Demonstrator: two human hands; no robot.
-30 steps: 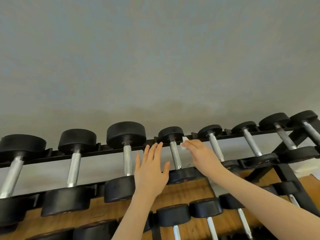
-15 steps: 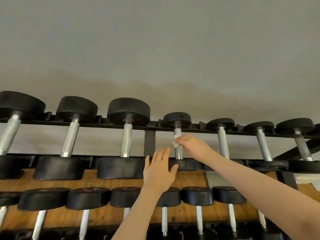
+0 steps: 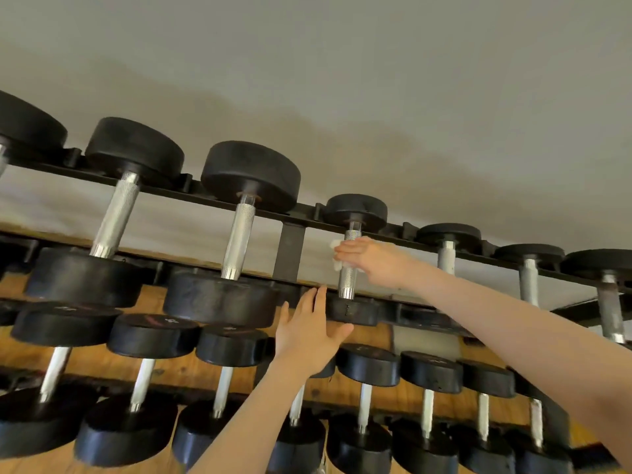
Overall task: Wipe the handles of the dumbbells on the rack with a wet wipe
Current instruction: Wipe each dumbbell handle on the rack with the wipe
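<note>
A black rack (image 3: 289, 248) holds rows of black dumbbells with silver handles. My right hand (image 3: 371, 260) grips a white wet wipe (image 3: 337, 256) wrapped round the knurled handle (image 3: 348, 278) of a small dumbbell on the top row, near its upper end. My left hand (image 3: 307, 328) is flat with straight fingers against the rack's front rail, just left of that dumbbell's near head (image 3: 352, 311). It holds nothing.
Bigger dumbbells (image 3: 239, 234) sit to the left on the top row, smaller ones (image 3: 446, 254) to the right. A second row (image 3: 367, 367) lies below, over a wooden floor (image 3: 191, 374). A grey wall (image 3: 342, 80) is behind.
My right hand has closed the wipe round the handle, higher on it than before. My left hand has moved up to the front rail. The view has moved closer and tilted.
</note>
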